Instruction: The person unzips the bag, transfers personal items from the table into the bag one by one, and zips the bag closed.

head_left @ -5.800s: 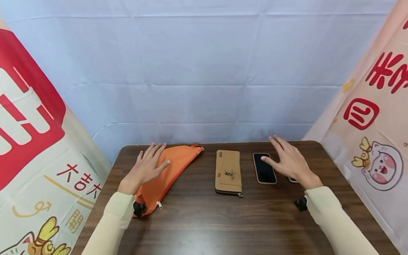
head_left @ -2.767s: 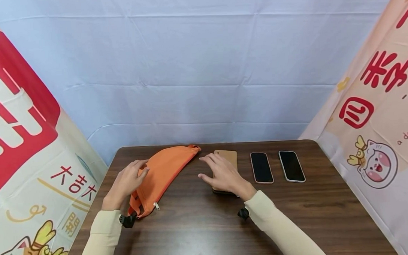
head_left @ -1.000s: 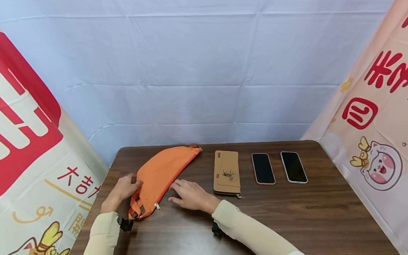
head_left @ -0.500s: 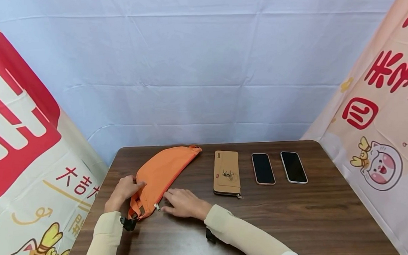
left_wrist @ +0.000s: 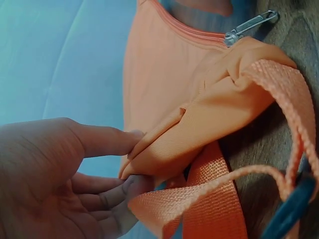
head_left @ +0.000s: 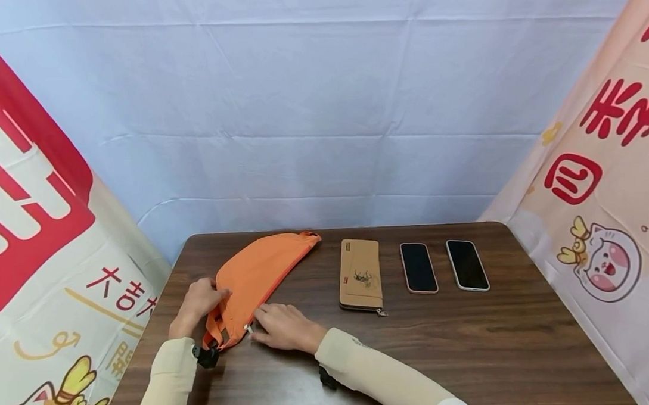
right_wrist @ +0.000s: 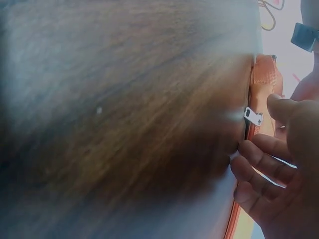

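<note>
An orange waist bag lies slantwise on the left part of the table, its red zipper facing the right hand. My left hand pinches the bag's left edge, thumb above and fingers beneath, as the left wrist view shows. The metal zipper pull sticks out near the strap end of the bag. My right hand is at the zipper side with its fingers loosely bent. In the right wrist view the thumb and fingers stand apart around the zipper pull, with no grip on it visible.
Right of the bag lies a tan zip wallet. Beyond it are a phone with a pinkish edge and a white-edged phone. An orange webbing strap with a dark buckle hangs by the left hand. Cloth surrounds the wooden table.
My right hand has moved left from above the phones, past the wallet, to the bag's zipper. My left hand has come down and taken hold of the bag's left edge.
</note>
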### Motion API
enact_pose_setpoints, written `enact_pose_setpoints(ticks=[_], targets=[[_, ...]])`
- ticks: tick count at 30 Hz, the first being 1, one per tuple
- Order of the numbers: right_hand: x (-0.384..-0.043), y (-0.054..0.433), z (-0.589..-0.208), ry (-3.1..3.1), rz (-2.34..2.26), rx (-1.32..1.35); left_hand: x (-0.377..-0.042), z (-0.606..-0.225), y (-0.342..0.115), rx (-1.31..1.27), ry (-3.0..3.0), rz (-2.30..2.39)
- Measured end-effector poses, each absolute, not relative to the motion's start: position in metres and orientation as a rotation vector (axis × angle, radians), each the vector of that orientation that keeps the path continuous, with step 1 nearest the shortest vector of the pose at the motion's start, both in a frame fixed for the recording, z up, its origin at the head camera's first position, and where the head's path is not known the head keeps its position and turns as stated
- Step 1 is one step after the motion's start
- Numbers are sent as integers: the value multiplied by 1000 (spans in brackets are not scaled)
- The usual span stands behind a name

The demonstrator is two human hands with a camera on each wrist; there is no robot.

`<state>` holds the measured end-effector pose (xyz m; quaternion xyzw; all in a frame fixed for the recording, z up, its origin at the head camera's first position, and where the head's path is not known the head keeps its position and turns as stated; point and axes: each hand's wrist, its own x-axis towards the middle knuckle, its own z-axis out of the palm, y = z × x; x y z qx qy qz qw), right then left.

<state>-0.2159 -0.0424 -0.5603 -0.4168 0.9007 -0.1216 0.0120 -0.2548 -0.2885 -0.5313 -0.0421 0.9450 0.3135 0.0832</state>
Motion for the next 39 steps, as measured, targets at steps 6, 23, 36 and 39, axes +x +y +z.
enact_pose_setpoints(ticks=[6,23,36,39], targets=[[-216,-47,-563,2845,-337,-1292,-253,-533,-289,-144,2787,1024],[-210,-61,-577,2994,-123,-1328,-243,-535,-284,-203,2675,1202],[-210,-61,-574,3009,-172,-1364,-239,-534,-286,-186,2484,1219],[-211,-61,-571,2983,-215,-1339,-238,-535,-287,-169,2473,1269]])
